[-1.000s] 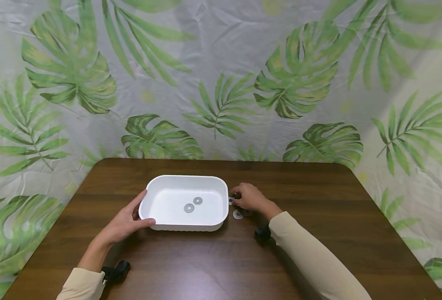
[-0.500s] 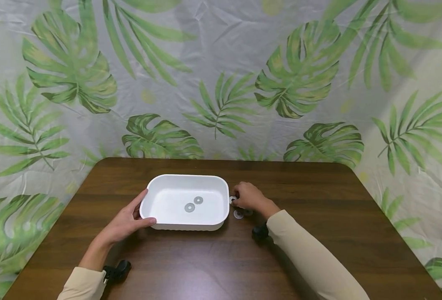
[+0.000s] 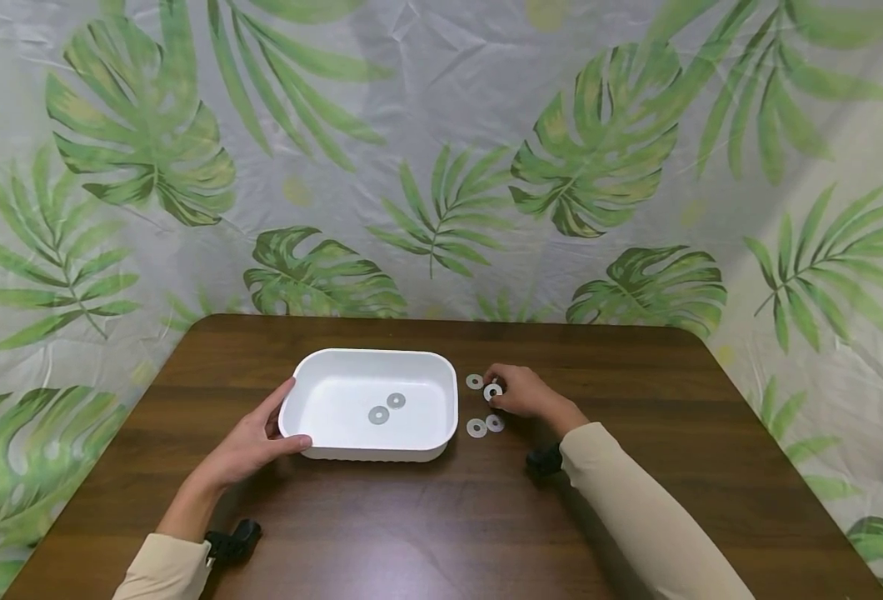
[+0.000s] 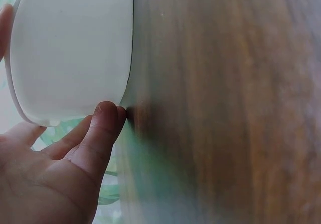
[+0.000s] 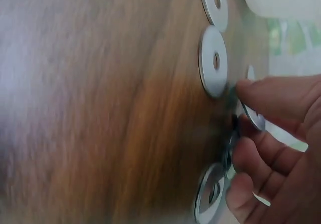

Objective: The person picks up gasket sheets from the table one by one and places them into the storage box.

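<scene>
A white rectangular plastic bin (image 3: 374, 455) with rounded corners stands on the table, with two flat metal washers (image 3: 375, 414) on its floor. My left hand (image 3: 245, 448) grips the bin's left end, thumb over the near rim and fingers at the outer wall. Just right of the bin, my right hand (image 3: 526, 392) pinches a washer (image 5: 258, 120) between thumb and fingers, tilted above the table. Two more washers (image 3: 472, 428) lie side by side nearer me, and another washer (image 3: 470, 382) is left of the fingertips. Close by the curled fingers, the right wrist view shows a washer (image 5: 201, 204).
The brown wooden table (image 3: 396, 533) has its far edge against a hanging cloth (image 3: 441, 100) with a green leaf print. Each wrist wears a black camera mount (image 3: 235, 543), and both forearms have light sleeves.
My right hand has shifted a little to the right, away from the bin, with a washer between its fingers. A washer near the bin now shows plainly. The left hand keeps its hold.
</scene>
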Available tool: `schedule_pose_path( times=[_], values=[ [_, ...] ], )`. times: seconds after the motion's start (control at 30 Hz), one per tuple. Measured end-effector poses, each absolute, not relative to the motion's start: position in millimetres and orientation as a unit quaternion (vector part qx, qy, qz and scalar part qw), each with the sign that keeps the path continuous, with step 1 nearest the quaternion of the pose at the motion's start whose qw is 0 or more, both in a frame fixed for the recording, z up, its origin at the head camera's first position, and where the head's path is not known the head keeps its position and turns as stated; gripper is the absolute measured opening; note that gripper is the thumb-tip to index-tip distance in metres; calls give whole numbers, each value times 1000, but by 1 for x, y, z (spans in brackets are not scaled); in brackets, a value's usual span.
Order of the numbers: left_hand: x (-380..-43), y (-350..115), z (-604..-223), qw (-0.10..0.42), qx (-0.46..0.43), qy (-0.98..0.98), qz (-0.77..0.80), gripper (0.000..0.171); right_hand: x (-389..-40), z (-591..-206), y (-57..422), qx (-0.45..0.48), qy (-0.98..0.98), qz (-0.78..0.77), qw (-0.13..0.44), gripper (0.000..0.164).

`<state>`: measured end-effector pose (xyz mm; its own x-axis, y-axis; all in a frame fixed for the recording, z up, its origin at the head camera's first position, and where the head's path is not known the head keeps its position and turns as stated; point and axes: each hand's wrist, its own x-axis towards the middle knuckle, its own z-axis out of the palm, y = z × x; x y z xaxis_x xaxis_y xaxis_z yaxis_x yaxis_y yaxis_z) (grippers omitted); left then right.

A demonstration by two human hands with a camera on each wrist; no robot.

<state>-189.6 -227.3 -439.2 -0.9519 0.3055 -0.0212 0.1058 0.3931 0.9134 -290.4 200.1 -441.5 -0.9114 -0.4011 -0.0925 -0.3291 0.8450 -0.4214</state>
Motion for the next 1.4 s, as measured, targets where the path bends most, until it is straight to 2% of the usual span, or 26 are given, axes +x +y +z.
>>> schedule_pose_path(
  times=[0.2,0.6,1.4],
  values=[
    [-190,-228,-438,93,120,833,531,100,-294,-442,207,-200,948,-224,109,38],
    [-190,-228,-438,94,119,834,530,100,-296,-442,210,-200,948,-223,109,42],
    [-189,-227,-438,99,118,832,533,100,-294,-443,211,-212,949,-216,88,32]
  ],
)
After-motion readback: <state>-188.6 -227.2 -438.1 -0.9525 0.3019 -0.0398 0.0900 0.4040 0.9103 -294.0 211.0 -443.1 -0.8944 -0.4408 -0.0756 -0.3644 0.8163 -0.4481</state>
